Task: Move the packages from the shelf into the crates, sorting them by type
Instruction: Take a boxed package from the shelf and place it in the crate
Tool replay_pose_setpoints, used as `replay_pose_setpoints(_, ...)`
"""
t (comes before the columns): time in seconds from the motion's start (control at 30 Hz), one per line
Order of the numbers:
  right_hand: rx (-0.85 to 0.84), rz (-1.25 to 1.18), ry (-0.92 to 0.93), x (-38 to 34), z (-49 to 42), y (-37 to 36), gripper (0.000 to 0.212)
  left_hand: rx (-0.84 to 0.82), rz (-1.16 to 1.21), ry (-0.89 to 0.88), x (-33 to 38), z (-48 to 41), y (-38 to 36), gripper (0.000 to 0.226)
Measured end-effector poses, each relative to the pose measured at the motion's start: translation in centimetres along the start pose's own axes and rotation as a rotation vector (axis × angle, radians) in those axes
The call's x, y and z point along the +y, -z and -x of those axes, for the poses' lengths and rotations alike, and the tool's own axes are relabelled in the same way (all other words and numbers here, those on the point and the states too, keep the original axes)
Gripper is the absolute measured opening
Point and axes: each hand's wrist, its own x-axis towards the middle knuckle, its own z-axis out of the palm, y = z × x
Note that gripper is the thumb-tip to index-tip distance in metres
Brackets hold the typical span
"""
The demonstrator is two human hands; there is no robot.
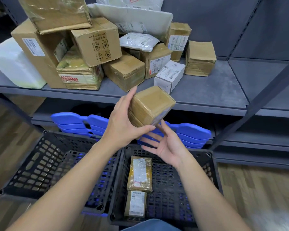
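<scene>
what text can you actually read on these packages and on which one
"(60.140.110mm": upside down on the symbol box.
Red band on the taped box: blurred.
Red stamp on the top mailer: unreadable.
Shipping labels, on the shelf and on both crate boxes: too small.
Held box: nothing readable.

Upper edge crops the top box and white mailer. Label print on the crated package is illegible.

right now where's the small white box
In the head view, the small white box lies near the shelf front, right of centre, just beyond the brown box the left hand holds.
</scene>
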Motion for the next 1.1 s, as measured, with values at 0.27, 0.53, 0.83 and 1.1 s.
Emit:
replay_pose_setpoints(0.27, 0.099, 0.186, 0.061, 0.8, 0.1, -1.9, 0.039, 0.089, 0.008, 0.043, -0.4, -0.2, 1.6, 0.088)
replay_pose_setpoints(0.53, 0.09, 0.126, -0.102, 2.2, 0.6, -3.4, 0.034, -0.122, 0.19, 0.089, 0.0, -4.5, 5.2, 0.025)
replay_pose_setpoints(0.83, -0.101, 0.014, -0.209, 4.1, 1.4, -5.8, 0.045, -0.182, 0.061, -0.033, 2.4, -7.0, 6.4, 0.012)
replay_pose_setpoints(1.1, 0.222, 0.087, 0.03, 4.9, 1.0, -6.3, 0.034, -0.207, -0.095, 0.151, -0.2, -6.8, 6.8, 0.019)
